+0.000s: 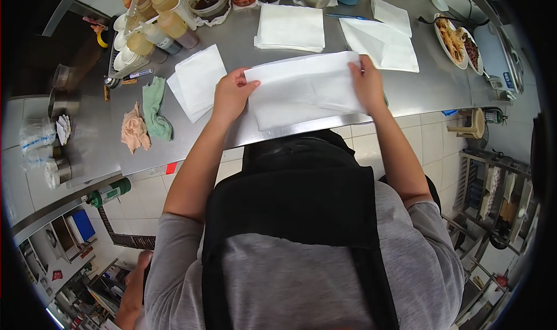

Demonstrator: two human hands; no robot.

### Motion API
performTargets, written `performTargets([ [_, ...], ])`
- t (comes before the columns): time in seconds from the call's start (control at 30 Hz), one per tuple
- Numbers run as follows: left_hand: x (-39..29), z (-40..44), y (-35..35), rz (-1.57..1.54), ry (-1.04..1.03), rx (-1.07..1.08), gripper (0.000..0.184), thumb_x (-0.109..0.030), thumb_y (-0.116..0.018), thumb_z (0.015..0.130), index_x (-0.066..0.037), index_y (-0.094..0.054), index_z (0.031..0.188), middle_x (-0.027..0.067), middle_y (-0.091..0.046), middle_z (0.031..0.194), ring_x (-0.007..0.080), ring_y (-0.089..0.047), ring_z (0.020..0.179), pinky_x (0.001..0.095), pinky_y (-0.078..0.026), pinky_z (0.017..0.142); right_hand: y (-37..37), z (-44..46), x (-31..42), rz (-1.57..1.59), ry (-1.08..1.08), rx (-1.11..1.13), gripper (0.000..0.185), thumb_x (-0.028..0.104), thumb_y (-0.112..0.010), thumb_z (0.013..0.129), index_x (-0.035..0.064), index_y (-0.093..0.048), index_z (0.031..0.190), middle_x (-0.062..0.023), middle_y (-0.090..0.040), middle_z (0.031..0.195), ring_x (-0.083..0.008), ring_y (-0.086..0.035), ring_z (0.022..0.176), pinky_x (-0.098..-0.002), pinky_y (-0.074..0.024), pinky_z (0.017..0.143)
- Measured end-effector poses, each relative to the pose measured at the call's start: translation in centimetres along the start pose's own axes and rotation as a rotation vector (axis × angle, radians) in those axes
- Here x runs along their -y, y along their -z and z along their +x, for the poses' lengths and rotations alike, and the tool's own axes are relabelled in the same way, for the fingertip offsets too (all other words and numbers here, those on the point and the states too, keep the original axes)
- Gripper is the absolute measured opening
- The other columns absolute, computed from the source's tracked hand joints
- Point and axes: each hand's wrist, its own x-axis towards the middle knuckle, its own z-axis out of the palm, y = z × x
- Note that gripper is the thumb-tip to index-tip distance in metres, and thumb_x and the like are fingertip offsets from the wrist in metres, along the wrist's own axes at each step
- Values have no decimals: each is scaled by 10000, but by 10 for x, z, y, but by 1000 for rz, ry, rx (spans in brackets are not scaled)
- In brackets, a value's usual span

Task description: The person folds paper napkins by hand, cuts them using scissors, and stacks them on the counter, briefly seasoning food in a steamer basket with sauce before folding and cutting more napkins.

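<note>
Sheet (304,92) spans both hands at the counter's (243,130) front edge, left grip (235,92) pinching one end, right grip (366,83) the other. The right fingers are partly hidden. Beyond lie a stack (290,28) and a pen (346,16); cloths (155,109) sit left, plates (451,40) far right.

Surface: we see grey, shiny metal (243,37)
Left end: we find a pink cloth (134,128) and a green cloth (155,110), crumpled side by side; squeeze bottles (174,28) stand beyond
Near left: we have a few flat white sheets (198,77), overlapping
Far middle: we see a neat white stack (290,27)
Right of it: we find folded white papers (386,44) with a blue pen (347,17)
Right end: we see two oval plates (462,61) of food
</note>
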Motion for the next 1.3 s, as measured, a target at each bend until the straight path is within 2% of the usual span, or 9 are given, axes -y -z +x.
performTargets([
  [0.17,21,7,-8,257,4,-172,429,-159,-768,813,21,-602,1164,64,-692,804,130,-625,706,264,-493,682,-30,0,-19,-226,203,-21,393,205,-576,953,106,-448,1311,-219,-678,871,-404,-645,628,-474,-521,571],
  [0.37,14,7,-12,346,-11,-242,462,-174,-782,793,14,-588,1169,72,-682,773,150,-629,667,281,-501,640,-30,1,-10,-345,134,45,493,224,-532,971,133,-350,1420,-228,-687,969,-398,-663,678,-477,-531,599],
  [0.57,16,12,-13,334,6,-260,472,-153,-786,788,16,-570,1172,71,-667,740,142,-610,598,277,-493,590,-33,5,-13,-357,141,62,526,221,-531,968,128,-328,1444,-220,-692,978,-403,-669,716,-482,-539,622],
  [0.7,8,12,-14,360,22,-263,453,-136,-788,772,8,-579,1147,101,-653,734,231,-646,662,335,-511,654,-29,7,-8,-384,108,126,536,228,-531,968,128,-320,1451,-216,-664,1082,-407,-667,708,-486,-539,600],
  [0.8,4,7,-11,475,-130,-308,403,-132,-770,795,-4,-585,1129,111,-620,786,250,-625,674,348,-506,643,-25,2,6,-464,102,100,548,201,-582,931,141,-372,1434,-180,-599,1213,-366,-672,869,-444,-544,680],
  [0.9,7,2,7,551,-305,-364,325,-125,-761,808,-30,-607,1078,99,-574,804,223,-580,671,332,-494,632,-32,-3,15,-483,430,-133,552,190,-600,901,175,-427,1425,-102,-519,1327,-287,-606,1030,-425,-500,824],
  [1.03,14,-11,48,645,-359,-204,278,-156,-785,782,-35,-635,983,95,-605,910,259,-609,835,343,-501,778,-66,-21,64,-375,677,177,499,300,-565,940,223,-466,1423,-48,-414,1487,-299,-379,1375,-498,-322,1101],
  [1.17,21,-15,60,750,-400,-87,312,-189,-800,758,-40,-658,993,112,-641,1105,299,-620,1037,360,-492,898,-107,-42,67,-381,674,367,629,543,-493,944,326,-320,1508,10,-218,1607,-294,-155,1488,-616,-101,1157],
  [1.3,30,-12,69,668,-380,-57,286,-172,-788,778,-46,-702,1019,109,-662,1173,286,-639,1057,343,-501,906,-103,-42,73,-472,677,397,636,555,-475,948,329,-300,1516,15,-217,1607,-285,-141,1492,-609,-106,1159],
])
